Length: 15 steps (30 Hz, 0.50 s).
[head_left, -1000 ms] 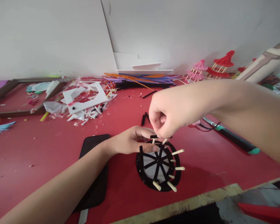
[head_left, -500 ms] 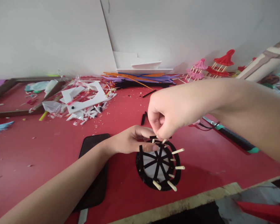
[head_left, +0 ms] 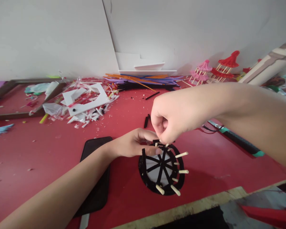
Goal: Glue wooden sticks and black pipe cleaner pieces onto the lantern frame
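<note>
A round black-rimmed craft piece [head_left: 182, 183], with black spokes over a white disc and several pale wooden sticks [head_left: 181, 155] standing around its edge, is near the table's front edge. My left hand [head_left: 139, 143] grips its far left rim, the thumb lying over the top and the fingers behind. At the far rim my right hand [head_left: 168, 119] pinches a short black fuzzy strip [head_left: 156, 141], which lies across the tops of two sticks. Another black strip [head_left: 144, 162] stands at the left of the rim. My right fingertips partly cover the pinched strip.
A black phone-like slab [head_left: 95, 178] lies under my left forearm. White offcuts and plastic scraps [head_left: 85, 101] are heaped at the back left, beside coloured pipe cleaners [head_left: 143, 81]. Small pink and red pagodas [head_left: 225, 65] stand at the back right; a black-and-green tool [head_left: 240, 141] lies below my right forearm.
Almost nothing differs. My right forearm has dipped slightly, while both hands keep their places at the rim.
</note>
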Motion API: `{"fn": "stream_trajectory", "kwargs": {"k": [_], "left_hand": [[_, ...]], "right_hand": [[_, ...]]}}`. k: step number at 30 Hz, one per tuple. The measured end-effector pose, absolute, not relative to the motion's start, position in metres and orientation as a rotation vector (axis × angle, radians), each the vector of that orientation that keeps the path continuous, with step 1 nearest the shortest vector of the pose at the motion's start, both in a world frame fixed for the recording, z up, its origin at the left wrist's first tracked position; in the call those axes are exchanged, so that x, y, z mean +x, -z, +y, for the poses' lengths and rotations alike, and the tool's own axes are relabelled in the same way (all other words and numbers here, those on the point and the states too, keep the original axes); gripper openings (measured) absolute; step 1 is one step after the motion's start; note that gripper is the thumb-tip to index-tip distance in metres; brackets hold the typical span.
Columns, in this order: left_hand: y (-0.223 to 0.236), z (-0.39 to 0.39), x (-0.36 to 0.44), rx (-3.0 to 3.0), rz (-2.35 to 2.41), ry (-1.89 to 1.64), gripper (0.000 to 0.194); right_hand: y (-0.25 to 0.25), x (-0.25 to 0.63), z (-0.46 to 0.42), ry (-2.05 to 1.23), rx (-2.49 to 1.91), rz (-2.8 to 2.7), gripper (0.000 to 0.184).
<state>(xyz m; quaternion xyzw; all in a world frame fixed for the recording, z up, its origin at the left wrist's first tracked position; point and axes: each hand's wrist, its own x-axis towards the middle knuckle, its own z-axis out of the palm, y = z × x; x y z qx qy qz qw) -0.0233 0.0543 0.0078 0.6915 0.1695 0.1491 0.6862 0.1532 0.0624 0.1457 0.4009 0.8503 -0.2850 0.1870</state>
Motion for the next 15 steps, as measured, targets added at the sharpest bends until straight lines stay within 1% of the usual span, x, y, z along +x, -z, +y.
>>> {"fn": "stream_trajectory", "kwargs": {"k": [3,9,15], "left_hand": [[-0.0077,0.0545,-0.0238,1.548,0.395,-0.327,0.011],[-0.0103,0.0535,-0.0242,1.540,0.410,-0.313,0.018],[-0.0089,0.0540,-0.0240,1.545,0.413,-0.323,0.017]], "right_hand": [[-0.1465,0.1539,0.0615,0.795,1.148,2.399,0.011],[-0.1493,0.1574,0.0619,0.752,1.210,2.392,0.011],[-0.1465,0.1574,0.0625,0.775,1.161,2.405,0.009]]}}
